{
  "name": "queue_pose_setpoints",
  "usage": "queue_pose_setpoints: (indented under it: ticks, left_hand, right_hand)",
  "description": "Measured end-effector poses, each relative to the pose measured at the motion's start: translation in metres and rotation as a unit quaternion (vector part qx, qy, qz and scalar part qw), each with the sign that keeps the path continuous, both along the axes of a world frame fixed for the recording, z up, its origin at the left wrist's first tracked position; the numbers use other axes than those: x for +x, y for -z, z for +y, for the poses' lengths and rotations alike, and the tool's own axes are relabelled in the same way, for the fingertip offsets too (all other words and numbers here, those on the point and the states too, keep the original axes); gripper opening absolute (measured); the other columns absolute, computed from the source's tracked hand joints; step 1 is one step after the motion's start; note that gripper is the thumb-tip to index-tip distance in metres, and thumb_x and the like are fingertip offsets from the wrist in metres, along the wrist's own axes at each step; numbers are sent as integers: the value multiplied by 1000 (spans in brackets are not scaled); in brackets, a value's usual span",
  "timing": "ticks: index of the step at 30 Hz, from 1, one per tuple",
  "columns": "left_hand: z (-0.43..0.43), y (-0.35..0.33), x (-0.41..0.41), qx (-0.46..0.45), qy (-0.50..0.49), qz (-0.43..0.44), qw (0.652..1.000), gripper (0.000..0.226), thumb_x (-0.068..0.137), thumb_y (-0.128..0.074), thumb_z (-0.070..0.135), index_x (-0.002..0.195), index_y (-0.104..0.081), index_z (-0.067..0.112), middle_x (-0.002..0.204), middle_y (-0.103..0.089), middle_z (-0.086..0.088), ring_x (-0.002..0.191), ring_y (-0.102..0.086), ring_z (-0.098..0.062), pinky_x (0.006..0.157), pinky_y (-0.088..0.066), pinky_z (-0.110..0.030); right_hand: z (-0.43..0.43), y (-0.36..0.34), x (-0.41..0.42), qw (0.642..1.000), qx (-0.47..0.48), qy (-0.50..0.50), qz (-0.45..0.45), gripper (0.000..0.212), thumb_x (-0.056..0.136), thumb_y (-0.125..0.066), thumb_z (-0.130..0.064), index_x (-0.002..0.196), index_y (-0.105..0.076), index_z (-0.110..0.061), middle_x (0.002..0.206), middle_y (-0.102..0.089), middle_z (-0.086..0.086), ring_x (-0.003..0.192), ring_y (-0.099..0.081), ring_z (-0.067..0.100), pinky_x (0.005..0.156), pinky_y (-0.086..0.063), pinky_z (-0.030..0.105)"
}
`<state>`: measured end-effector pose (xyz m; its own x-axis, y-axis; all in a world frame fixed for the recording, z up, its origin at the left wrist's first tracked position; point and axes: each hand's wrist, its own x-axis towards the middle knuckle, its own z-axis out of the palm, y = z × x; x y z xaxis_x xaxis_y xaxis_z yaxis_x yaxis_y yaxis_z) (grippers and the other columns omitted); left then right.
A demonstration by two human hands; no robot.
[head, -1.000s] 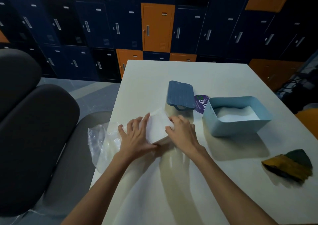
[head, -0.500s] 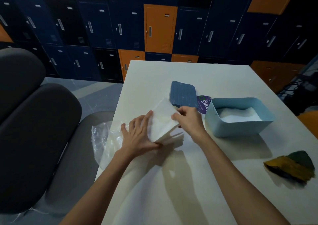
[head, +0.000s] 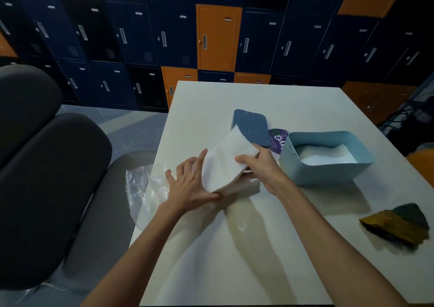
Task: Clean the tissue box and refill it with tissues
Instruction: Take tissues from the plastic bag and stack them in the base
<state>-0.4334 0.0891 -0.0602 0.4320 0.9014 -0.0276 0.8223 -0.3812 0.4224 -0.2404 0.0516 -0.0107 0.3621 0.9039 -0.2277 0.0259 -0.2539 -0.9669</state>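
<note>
A white stack of tissues [head: 225, 161] is tilted up off the white table [head: 258, 248], its right side raised. My right hand [head: 260, 165] grips that raised right edge, thumb on top. My left hand [head: 190, 184] lies flat with straight fingers against the stack's left side. A few tissues remain on the table beneath. The light blue tissue box [head: 326, 156] stands open to the right with white tissues inside. Its dark blue lid [head: 252, 127] lies behind the stack.
A clear plastic wrapper [head: 145, 187] hangs over the table's left edge. A purple label [head: 277, 140] lies between lid and box. A yellow and green cloth [head: 397, 224] sits at the right. A dark chair [head: 47, 177] stands on the left; lockers fill the back.
My right hand took hold of the stack's right edge and lifted it, tilting the tissues up toward the lid. My left hand stayed against the left side.
</note>
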Motion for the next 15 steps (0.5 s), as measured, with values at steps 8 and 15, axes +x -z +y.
queue_pose_setpoints:
  ticks: [8,15]
  left_hand:
    - [7,-12,-1,-72,15,-13,997,132,44,-59,87,143,19,48,155,-11,0,146,-8,-25,108,0,-69]
    - [23,-77,27,-104,66,-194,973,111,54,-69,74,146,-14,44,154,-24,4,140,-28,-22,112,-18,-65]
  right_hand:
    - [-6,-41,25,993,105,52,-12,25,81,-64,3,87,-64,-20,85,-65,5,84,-62,22,78,-56,47]
    - [-33,-68,57,986,157,-53,25,23,81,-62,7,93,-59,-12,92,-60,4,91,-62,20,83,-55,48]
